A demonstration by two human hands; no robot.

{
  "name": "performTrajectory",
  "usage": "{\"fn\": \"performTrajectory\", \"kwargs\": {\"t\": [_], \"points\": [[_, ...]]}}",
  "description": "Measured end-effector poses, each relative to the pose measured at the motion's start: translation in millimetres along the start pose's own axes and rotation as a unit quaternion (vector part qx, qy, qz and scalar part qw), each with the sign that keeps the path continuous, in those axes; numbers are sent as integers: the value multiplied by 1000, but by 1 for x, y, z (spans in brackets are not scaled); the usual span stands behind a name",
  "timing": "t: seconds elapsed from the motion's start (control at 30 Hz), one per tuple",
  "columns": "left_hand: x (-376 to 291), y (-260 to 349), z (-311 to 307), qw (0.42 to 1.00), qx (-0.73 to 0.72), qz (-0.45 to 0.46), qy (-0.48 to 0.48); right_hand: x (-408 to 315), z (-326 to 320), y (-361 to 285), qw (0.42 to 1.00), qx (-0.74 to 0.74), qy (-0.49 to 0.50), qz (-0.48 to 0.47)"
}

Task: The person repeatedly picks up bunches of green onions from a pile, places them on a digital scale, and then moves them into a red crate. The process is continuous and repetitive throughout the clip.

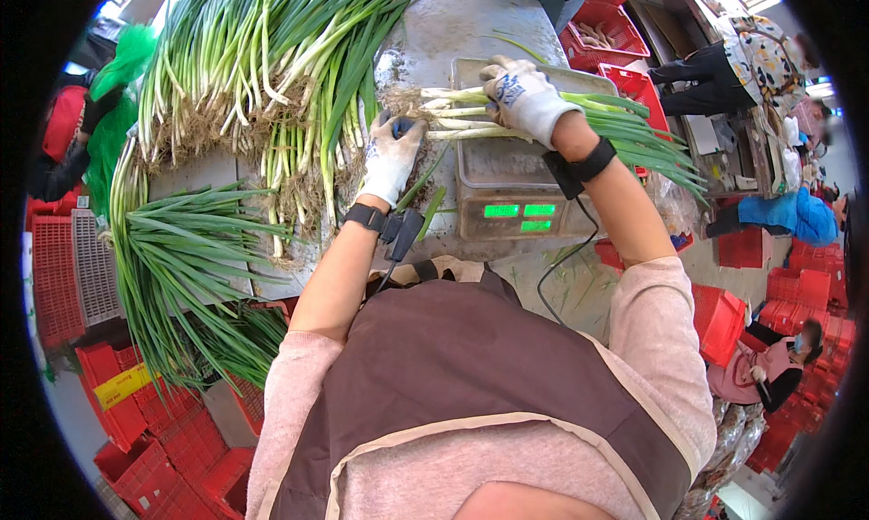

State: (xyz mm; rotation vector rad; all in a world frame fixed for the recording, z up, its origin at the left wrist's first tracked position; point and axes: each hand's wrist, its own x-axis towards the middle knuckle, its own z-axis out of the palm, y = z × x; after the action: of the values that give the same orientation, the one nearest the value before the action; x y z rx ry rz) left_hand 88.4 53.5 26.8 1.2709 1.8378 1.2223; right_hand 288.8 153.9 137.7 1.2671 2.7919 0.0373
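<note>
A bundle of scallions (611,116) lies across the tray of a digital scale (502,214), roots to the left and green leaves to the right. Gloved, my right hand (526,99) is closed around its white stalks. At the root end is my left hand (394,150), also in a white glove, thumb and fingers bent close together near the roots; whether it pinches any is unclear. A big heap of scallions (237,51) with brown roots covers the upper left of the metal table (468,24). Another bunch (183,248) hangs over the table's near left edge.
Red crates (170,438) stand at the lower left, and a red crate with root vegetables (611,31) is beyond the scale. Several people are about; one person (760,370) on the right holds a red crate. Green netting (119,99) is at the far left.
</note>
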Motion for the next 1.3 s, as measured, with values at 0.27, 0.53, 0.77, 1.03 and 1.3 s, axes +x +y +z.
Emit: {"fn": "performTrajectory", "kwargs": {"t": [0.27, 0.53, 0.77, 1.03, 1.3], "points": [[13, -9, 4, 996, -56, -49, -51, -9, -11, 19, 999, 7, 3, -49], [4, 5, -13, 991, -117, -48, -47, -12, -1, 23, 997, -24, -63, -41], [10, -30, -68, 941, -307, -130, 62, -16, -16, 46, 994, 95, 6, -47], [2, -45, -82, 906, -394, -144, 60, -19, 2, 50, 992, 54, -114, -9], [-20, -29, -63, 943, -293, -153, 39, -22, 7, 36, 986, 89, -139, -7]]}}
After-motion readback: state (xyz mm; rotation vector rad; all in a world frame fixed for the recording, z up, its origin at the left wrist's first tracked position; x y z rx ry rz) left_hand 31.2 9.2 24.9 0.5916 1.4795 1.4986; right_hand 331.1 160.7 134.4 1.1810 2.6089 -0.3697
